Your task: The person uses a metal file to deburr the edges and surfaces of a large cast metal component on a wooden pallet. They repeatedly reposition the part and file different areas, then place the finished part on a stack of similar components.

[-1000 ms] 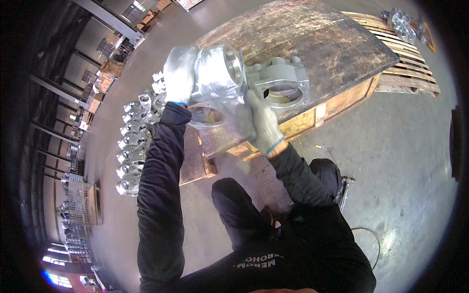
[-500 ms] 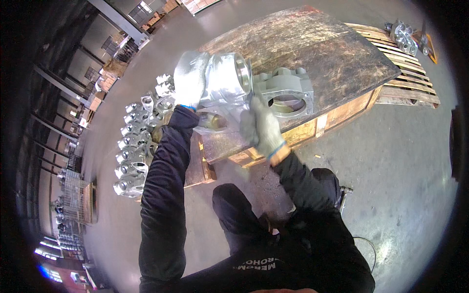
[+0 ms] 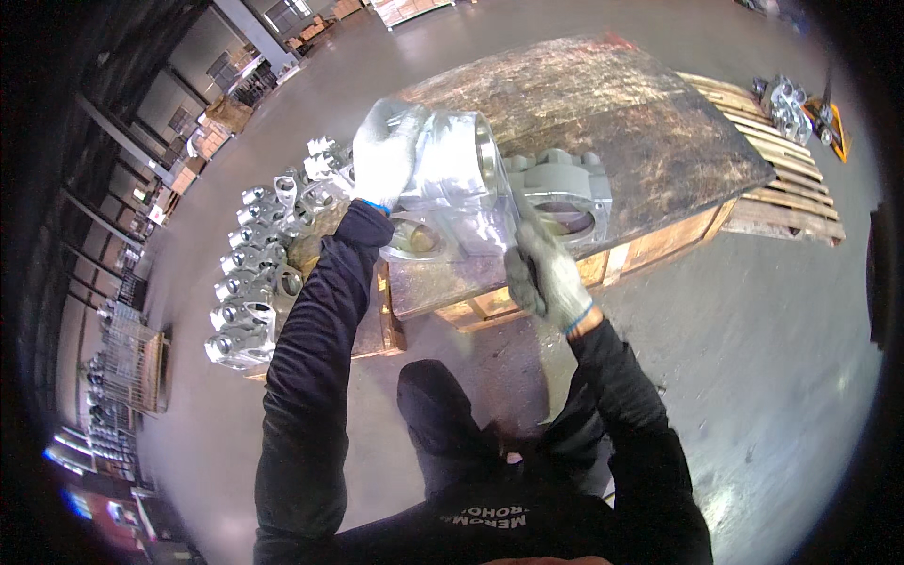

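A big shiny metal part (image 3: 457, 155) sits at the near left side of the wooden table (image 3: 650, 122), with clear wrap (image 3: 485, 229) hanging on its near side. The left hand (image 3: 388, 155) lies over its left end; whether those fingers squeeze is hard to tell. The right hand (image 3: 549, 278), by the wrap, has bent fingers close together; no one can tell if they pinch it. The part looks heavy and hard, and the wrap thin, soft and slippery. Two hands under both ends should hold it best.
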Available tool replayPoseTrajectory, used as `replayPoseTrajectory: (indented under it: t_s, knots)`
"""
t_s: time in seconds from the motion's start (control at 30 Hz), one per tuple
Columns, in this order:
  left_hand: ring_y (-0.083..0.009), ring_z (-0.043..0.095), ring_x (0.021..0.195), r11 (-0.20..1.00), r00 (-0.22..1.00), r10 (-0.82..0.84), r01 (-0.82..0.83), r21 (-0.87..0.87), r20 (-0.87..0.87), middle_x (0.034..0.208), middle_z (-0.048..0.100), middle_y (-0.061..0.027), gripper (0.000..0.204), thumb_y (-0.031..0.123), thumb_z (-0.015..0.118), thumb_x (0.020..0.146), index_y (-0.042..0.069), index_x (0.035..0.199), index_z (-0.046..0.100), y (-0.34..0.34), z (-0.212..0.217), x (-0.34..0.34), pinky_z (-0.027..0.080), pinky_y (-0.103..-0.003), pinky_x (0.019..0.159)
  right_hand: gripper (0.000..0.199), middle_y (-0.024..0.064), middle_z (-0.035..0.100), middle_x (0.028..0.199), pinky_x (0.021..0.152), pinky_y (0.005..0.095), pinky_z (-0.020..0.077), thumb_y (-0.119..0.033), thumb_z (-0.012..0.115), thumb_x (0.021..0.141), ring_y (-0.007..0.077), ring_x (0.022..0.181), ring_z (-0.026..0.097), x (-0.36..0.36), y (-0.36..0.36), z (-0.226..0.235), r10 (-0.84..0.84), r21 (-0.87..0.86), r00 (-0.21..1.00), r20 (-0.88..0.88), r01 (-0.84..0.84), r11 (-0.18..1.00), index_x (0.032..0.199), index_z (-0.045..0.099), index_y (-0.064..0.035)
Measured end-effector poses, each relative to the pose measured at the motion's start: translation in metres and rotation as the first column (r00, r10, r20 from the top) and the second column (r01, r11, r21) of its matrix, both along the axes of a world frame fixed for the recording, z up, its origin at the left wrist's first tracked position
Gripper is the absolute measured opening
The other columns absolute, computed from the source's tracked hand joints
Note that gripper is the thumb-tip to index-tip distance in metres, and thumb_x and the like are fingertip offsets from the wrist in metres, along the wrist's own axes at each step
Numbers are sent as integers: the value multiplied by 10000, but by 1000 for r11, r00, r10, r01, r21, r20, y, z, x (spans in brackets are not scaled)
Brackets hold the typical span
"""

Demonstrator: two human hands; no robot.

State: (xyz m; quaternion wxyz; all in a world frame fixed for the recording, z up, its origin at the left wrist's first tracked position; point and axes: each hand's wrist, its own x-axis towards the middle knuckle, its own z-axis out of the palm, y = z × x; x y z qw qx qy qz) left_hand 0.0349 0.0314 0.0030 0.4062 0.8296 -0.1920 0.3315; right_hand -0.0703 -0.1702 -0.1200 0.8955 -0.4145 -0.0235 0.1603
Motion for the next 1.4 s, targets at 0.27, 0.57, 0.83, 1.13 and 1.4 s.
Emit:
replayPoseTrajectory:
  t_s: [0.27,0.57,0.83,1.13,1.4]
  knots:
    - [-122,644,890,1000,997,11,-11,4,-80,967,738,-90,196,200,707,1008,17,1077,701,8,-6,10,524,-292,810,599,-21,636,821,469,232,481,-313,525,1101,68,545,541,35,-14,-23,3,-146,977,211,28,989,1648,336,-159]
    - [-141,669,915,999,996,-6,2,-46,-94,996,744,-109,234,191,724,987,-10,1102,691,6,-7,11,537,-302,839,605,85,511,1551,1066,259,456,-250,456,1112,132,1328,527,38,-26,14,-2,-151,952,307,51,987,1662,274,-77]
    - [-186,696,911,1000,1000,1,-1,-11,-11,1009,748,-148,317,228,760,961,-26,1133,679,8,-6,8,555,-331,832,592,38,706,1096,717,230,526,-286,506,1103,56,773,608,49,-36,40,34,-318,913,407,107,942,1651,334,-143]
    - [-308,731,940,999,996,1,-5,-46,-87,1019,759,-174,393,372,753,933,29,1120,710,6,-1,3,574,-399,847,491,135,644,1429,830,355,572,-220,499,1068,254,993,719,58,-45,61,132,-650,780,612,401,645,1528,524,-49]
    - [-295,729,930,998,987,46,-50,-24,-156,1051,749,-181,377,340,726,974,10,1153,701,5,2,-2,567,-380,853,559,68,678,1075,936,254,490,-215,487,1100,89,932,600,40,-38,94,253,-629,620,743,519,579,1617,374,-33]
